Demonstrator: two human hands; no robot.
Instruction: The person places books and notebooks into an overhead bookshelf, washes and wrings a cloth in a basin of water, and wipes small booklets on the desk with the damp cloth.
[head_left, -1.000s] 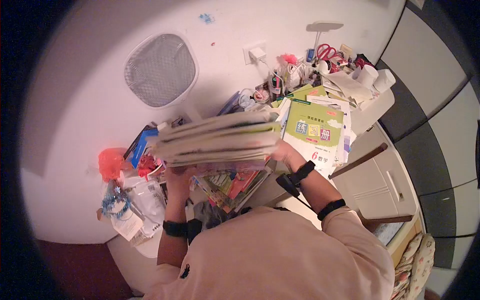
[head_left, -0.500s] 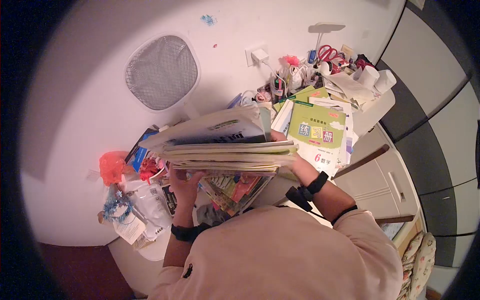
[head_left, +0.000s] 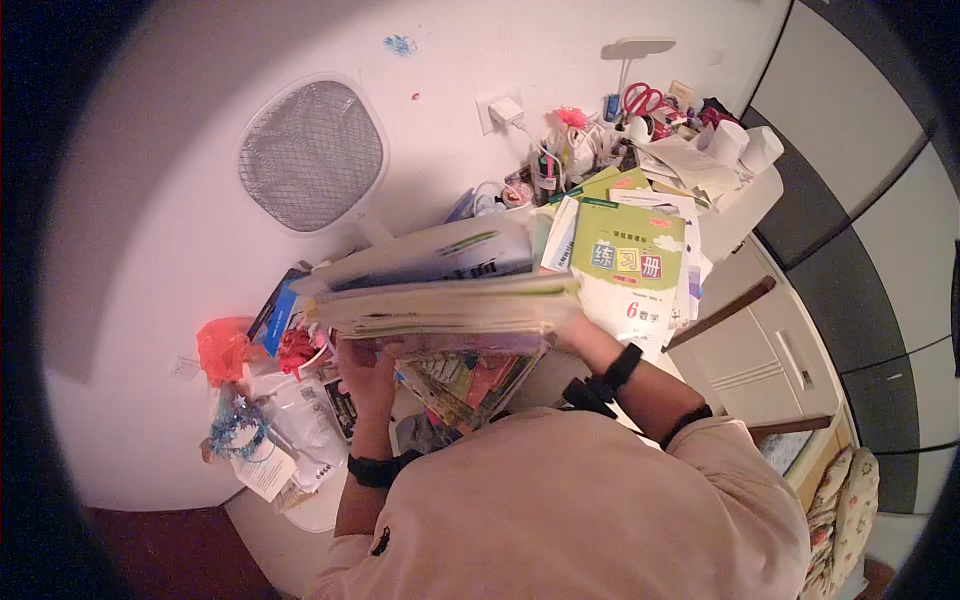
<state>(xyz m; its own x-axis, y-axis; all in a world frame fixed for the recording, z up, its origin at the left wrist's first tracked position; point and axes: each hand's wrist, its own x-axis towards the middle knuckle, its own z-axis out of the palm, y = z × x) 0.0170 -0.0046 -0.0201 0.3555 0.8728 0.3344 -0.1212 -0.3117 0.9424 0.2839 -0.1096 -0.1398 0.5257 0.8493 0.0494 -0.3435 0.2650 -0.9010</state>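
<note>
Since the first frame, the rear book's printed cover (head_left: 430,252) has been turned into view. The stack of books (head_left: 440,312) is held aloft above the counter (head_left: 312,508), its ends gripped by the fingers of the left hand (head_left: 368,378) and right hand (head_left: 572,328). Both ends are best kept level, the loose cover steadied. More books (head_left: 468,385) lie at six o'clock, a maths exercise book (head_left: 632,265) near three.

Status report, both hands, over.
Left hand and right hand: grip closed on book stack. Stack held above more books. Green workbook beside right hand.
</note>
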